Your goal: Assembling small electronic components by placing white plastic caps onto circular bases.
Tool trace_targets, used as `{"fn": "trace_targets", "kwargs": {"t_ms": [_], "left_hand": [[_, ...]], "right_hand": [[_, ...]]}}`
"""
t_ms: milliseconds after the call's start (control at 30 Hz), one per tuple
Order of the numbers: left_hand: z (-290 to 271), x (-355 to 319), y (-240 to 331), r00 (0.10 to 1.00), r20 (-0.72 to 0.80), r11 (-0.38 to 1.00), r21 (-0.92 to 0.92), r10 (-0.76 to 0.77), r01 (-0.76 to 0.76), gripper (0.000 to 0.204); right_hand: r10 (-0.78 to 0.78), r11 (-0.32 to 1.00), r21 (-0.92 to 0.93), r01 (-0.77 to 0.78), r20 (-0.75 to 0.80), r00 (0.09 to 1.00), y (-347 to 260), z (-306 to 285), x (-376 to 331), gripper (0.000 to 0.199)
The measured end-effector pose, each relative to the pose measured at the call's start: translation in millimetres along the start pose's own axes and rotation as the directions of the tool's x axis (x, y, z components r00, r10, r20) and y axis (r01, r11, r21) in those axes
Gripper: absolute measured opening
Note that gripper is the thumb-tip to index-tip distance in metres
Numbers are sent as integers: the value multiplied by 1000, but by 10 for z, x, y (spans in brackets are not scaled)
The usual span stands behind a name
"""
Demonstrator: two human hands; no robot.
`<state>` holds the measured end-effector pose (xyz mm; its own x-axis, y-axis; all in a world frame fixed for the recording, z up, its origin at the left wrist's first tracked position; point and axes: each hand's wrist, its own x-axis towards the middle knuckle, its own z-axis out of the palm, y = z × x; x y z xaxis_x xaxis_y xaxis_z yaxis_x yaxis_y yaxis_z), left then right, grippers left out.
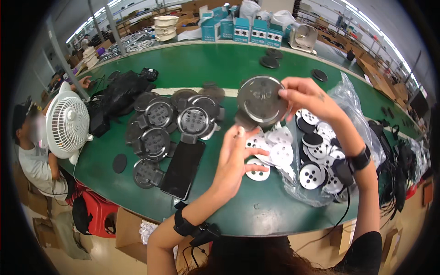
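Note:
I hold up a round dark grey plastic base [261, 101] with a raised rim and a short tab at its lower left. My right hand [311, 97] grips its right edge, thumb on the face. The fingertips of my left hand [233, 160] are at the tab; its other fingers stretch over white discs with holes [280, 153]. To the left, several similar dark round bases [192, 120] lie in a loose group. Beside my right forearm, white and black discs [312, 175] fill an open clear plastic bag [293, 185].
A black phone [183, 169] lies left of my left hand, near a small black disc [119, 163]. A white fan [68, 123] and a black bag [126, 89] stand at the left, near a seated person [34, 156]. Teal boxes [242, 30] line the far side of the green table [183, 62].

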<state>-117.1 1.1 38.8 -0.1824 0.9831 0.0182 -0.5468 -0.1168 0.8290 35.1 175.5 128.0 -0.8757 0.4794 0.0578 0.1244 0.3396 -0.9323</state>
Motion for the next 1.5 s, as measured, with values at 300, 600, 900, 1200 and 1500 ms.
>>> {"fn": "trace_targets", "kwargs": {"t_ms": [300, 600, 900, 1200, 1500], "left_hand": [[10, -32, -18, 986, 86, 982, 114, 141, -150, 31], [125, -117, 37, 986, 164, 992, 124, -31, 11, 37], [113, -145, -19, 936, 304, 907, 420, -179, 37, 28], [108, -134, -13, 936, 258, 877, 470, -239, 94, 28], [153, -172, -4, 832, 456, 729, 678, -316, -95, 20]], "right_hand": [[-37, 792, -576, -201, -375, 926, 162, 239, -1131, 26], [239, 671, -708, -220, -75, 968, 466, 252, -1425, 40], [-109, 660, -741, -126, -260, 959, 656, 210, -1448, 23], [-232, 567, -815, -120, -297, 926, 705, 319, -1397, 20], [148, 989, 86, -124, -410, 900, 370, 432, -1403, 16]]}}
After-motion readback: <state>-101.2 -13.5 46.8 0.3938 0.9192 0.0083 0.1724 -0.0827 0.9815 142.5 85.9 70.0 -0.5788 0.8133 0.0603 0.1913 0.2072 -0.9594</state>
